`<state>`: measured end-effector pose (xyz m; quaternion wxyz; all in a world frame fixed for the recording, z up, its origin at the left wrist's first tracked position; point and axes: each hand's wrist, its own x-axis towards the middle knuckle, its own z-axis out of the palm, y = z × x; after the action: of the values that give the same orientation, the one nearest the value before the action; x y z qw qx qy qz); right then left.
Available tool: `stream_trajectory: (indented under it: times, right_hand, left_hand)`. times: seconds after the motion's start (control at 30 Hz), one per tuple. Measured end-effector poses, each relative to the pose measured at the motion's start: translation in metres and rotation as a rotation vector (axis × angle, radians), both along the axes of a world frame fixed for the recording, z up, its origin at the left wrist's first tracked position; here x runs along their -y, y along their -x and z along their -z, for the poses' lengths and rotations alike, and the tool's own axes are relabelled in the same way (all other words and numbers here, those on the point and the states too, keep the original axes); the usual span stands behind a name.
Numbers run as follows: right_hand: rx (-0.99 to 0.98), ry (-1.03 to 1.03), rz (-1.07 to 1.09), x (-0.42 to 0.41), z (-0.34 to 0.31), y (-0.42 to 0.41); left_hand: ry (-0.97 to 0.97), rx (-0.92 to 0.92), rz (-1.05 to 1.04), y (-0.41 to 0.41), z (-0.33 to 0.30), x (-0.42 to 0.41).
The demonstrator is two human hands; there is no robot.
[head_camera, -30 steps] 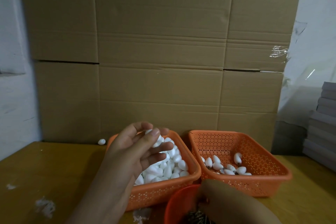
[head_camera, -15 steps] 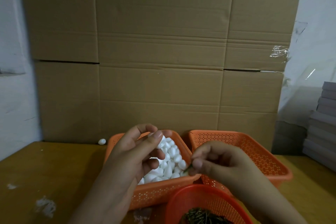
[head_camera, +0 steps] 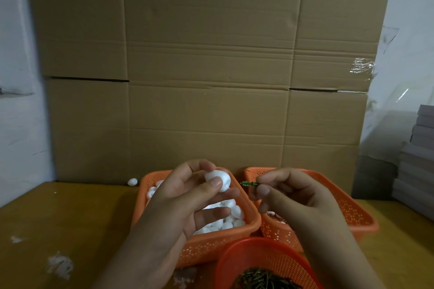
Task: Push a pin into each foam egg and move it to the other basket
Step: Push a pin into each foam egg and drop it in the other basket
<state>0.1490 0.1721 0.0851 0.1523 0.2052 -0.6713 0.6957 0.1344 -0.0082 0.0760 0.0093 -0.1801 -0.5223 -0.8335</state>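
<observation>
Open air between left hand (head_camera: pixel 187 197) and right hand (head_camera: pixel 288 197); only the green pin (head_camera: pixel 249 184) projects into it. Below the hands: two orange baskets, left (head_camera: pixel 211 244) and right (head_camera: pixel 352 213), side by side, rims nearly touching. Round red basket (head_camera: pixel 263 258) blocks the near side beneath the right wrist. Cardboard wall (head_camera: pixel 206 77) closes off the far side. Bare table (head_camera: pixel 58 213) left of left hand.

A white foam egg (head_camera: pixel 218 179) is pinched in the left hand (head_camera: pixel 187 197) above the left basket (head_camera: pixel 211 244), an orange perforated tray heaped with more white eggs (head_camera: pixel 225 220). A small green pin (head_camera: pixel 249 184), held level in the right hand (head_camera: pixel 291 195), points at the egg without touching it. The right basket (head_camera: pixel 352 216), also orange, stands just beside.
</observation>
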Motion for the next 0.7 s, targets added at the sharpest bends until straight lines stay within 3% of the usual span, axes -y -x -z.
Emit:
stream_trajectory:
  times: [0.23, 0.7]
  right_hand:
    - [-0.136, -0.086, 0.127, 0.009, 0.005, -0.002]
    - [-0.249, -0.166, 0.236, 0.016, 0.009, -0.005]
  left_hand:
    - [0.051, -0.004, -0.105, -0.002, 0.001, -0.005]
    - [0.039, -0.031, -0.096, -0.004, 0.001, -0.011]
